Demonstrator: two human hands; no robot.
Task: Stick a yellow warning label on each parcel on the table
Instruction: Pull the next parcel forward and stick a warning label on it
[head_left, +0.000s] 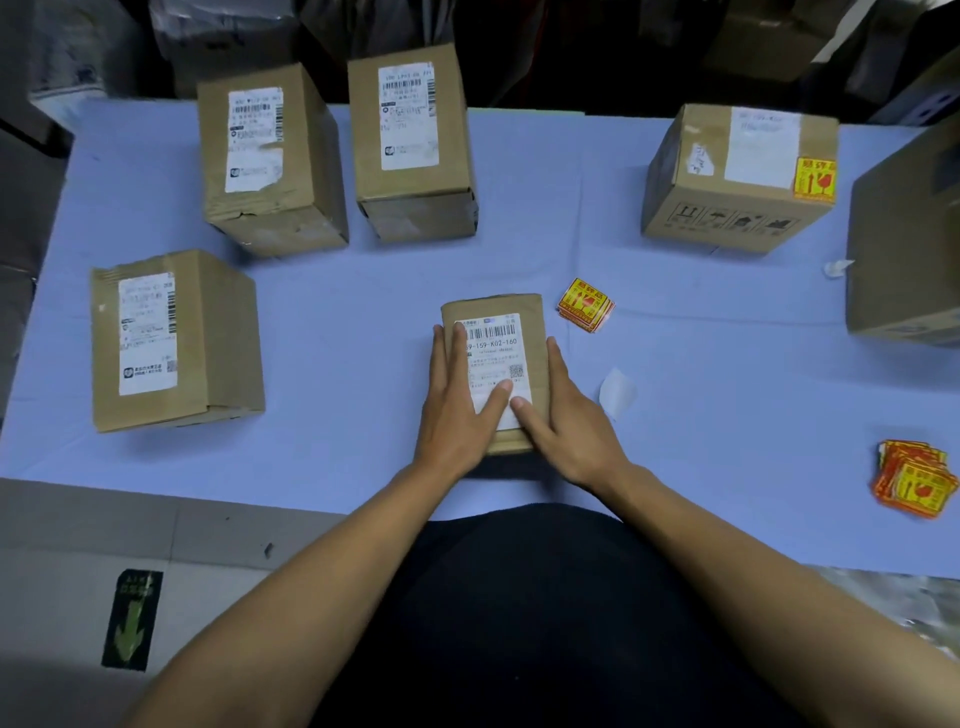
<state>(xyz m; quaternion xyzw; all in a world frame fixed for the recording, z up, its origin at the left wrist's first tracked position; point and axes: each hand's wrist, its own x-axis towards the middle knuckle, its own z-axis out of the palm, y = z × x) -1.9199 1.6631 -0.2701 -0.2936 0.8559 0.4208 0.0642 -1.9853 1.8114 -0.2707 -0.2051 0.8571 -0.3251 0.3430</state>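
A small brown parcel (506, 306) with a white shipping label lies at the near middle of the blue table (363, 312). My left hand (460, 400) lies flat on its left side and my right hand (563, 415) grips its right edge, so both hold it. A small stack of yellow warning labels (586, 305) lies just right of the parcel. A bigger pile of labels (914, 486) sits at the near right. The box at the far right (737, 182) carries a yellow label (815, 179). Three other boxes (171, 338), (270, 156), (413, 140) show only white shipping labels.
A large box (906, 249) stands at the right edge, cut off by the frame. White backing scraps (617, 392), (836, 267) lie on the table. Dark stacked boxes stand behind the table. The floor at the near left has a green arrow mark (130, 618).
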